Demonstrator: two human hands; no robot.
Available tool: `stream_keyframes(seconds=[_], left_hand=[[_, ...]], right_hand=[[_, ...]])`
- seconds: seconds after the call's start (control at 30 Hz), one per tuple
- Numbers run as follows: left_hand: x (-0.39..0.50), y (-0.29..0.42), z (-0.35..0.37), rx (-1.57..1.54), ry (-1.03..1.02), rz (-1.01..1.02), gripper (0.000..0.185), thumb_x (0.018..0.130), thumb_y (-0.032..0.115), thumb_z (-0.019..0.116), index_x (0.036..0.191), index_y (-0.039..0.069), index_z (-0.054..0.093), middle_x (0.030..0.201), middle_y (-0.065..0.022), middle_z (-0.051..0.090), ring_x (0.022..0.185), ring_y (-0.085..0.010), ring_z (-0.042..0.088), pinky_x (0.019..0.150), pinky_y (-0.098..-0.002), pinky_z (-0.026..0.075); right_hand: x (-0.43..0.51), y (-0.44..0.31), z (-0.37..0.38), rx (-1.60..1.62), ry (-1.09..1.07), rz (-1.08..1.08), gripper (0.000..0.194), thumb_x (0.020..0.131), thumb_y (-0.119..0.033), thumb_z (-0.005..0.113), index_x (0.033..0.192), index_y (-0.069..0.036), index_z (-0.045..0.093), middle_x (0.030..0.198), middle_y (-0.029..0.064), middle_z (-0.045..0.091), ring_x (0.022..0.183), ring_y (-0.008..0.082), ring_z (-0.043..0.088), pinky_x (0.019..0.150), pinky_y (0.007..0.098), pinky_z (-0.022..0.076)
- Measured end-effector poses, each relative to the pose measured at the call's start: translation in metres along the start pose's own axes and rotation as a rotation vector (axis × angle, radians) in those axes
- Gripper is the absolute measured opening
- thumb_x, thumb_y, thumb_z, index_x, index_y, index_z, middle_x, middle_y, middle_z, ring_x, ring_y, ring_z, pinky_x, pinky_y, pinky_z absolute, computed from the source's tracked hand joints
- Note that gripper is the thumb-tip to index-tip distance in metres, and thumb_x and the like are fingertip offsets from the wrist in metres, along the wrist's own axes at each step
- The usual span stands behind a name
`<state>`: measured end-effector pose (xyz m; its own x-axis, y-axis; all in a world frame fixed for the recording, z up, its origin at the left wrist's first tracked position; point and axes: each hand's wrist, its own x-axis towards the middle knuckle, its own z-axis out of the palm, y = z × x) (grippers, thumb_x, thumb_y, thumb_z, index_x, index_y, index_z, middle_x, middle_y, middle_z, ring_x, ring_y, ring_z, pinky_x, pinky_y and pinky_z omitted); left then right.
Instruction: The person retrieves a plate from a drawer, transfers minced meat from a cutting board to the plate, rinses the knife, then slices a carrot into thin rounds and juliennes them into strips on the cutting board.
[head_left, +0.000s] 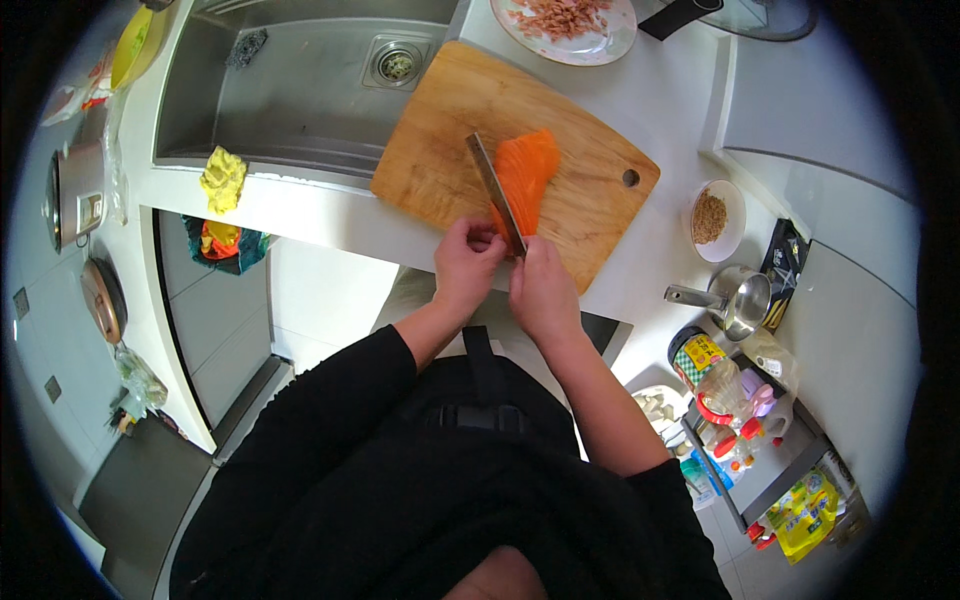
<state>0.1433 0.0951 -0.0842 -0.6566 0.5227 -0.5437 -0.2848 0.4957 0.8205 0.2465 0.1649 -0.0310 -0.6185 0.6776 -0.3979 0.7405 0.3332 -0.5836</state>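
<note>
A wooden cutting board (442, 127) lies on the white counter, overlapping the sink's edge. On it rests a piece of orange flesh that looks like salmon fillet (529, 169). Along its left side runs a kitchen knife (491, 184), its blade seen nearly edge-on. My right hand (547, 289) is closed around the near end of the knife, where the handle is hidden. My left hand (469, 259) is at the board's near edge, beside the knife and the near end of the fillet, with fingers curled; whether it pinches anything cannot be told.
A steel sink (315, 97) adjoins the board at left, with a yellow cloth (223, 180) on its rim. Beyond the board stands a plate of chopped pinkish food (600, 45). At right are a bowl of brown crumbs (733, 225), a steel saucepan (746, 300) and several bottles.
</note>
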Motion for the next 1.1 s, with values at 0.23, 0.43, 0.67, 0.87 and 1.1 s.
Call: stream_keyframes(seconds=[0.23, 0.43, 0.67, 0.87, 1.1], left_hand=[[-0.001, -0.001, 0.001, 0.055, 0.034, 0.072, 0.021, 0.084, 0.007, 0.071, 0.101, 0.000, 0.061, 0.086, -0.0095, 0.070, 0.074, -0.0151, 0.068, 0.067, -0.0295, 0.056], [0.003, -0.007, -0.001, 0.034, 0.012, 0.050, 0.021, 0.084, 0.008, 0.071, 0.102, 0.001, 0.062, 0.086, -0.0086, 0.070, 0.074, -0.0146, 0.068, 0.068, -0.0287, 0.055], [0.002, -0.006, -0.001, 0.072, 0.023, 0.069, 0.022, 0.085, 0.008, 0.071, 0.103, 0.000, 0.062, 0.086, -0.0080, 0.070, 0.074, -0.0135, 0.067, 0.069, -0.0286, 0.055], [0.002, -0.005, -0.002, 0.041, 0.006, 0.098, 0.022, 0.085, 0.008, 0.071, 0.103, 0.000, 0.061, 0.088, -0.0074, 0.069, 0.075, -0.0138, 0.067, 0.069, -0.0286, 0.055], [0.006, -0.013, -0.002, 0.022, 0.005, 0.049, 0.022, 0.085, 0.008, 0.072, 0.103, 0.000, 0.061, 0.087, -0.0057, 0.068, 0.073, -0.0122, 0.064, 0.069, -0.0268, 0.054]], right_hand=[[-0.004, -0.003, 0.006, -0.033, 0.077, -0.067, 0.033, 0.088, -0.005, 0.057, 0.120, -0.001, 0.054, 0.108, 0.0202, 0.058, 0.093, 0.0417, 0.062, 0.077, 0.0495, 0.0526], [-0.007, -0.006, 0.005, 0.005, 0.103, -0.053, 0.031, 0.088, -0.005, 0.058, 0.118, -0.003, 0.055, 0.107, 0.0189, 0.056, 0.090, 0.0418, 0.063, 0.074, 0.0493, 0.0534], [-0.009, -0.005, 0.006, -0.003, 0.070, -0.026, 0.025, 0.090, -0.007, 0.057, 0.115, -0.003, 0.054, 0.107, 0.0198, 0.056, 0.086, 0.0437, 0.063, 0.073, 0.0527, 0.0526], [-0.001, 0.005, 0.006, 0.001, 0.052, 0.009, 0.024, 0.090, -0.007, 0.057, 0.114, -0.003, 0.054, 0.106, 0.0187, 0.056, 0.088, 0.0437, 0.062, 0.073, 0.0527, 0.0526], [-0.009, 0.010, 0.009, -0.002, 0.090, -0.110, 0.029, 0.088, -0.006, 0.058, 0.117, -0.002, 0.054, 0.107, 0.0193, 0.057, 0.089, 0.0435, 0.062, 0.073, 0.0517, 0.0530]])
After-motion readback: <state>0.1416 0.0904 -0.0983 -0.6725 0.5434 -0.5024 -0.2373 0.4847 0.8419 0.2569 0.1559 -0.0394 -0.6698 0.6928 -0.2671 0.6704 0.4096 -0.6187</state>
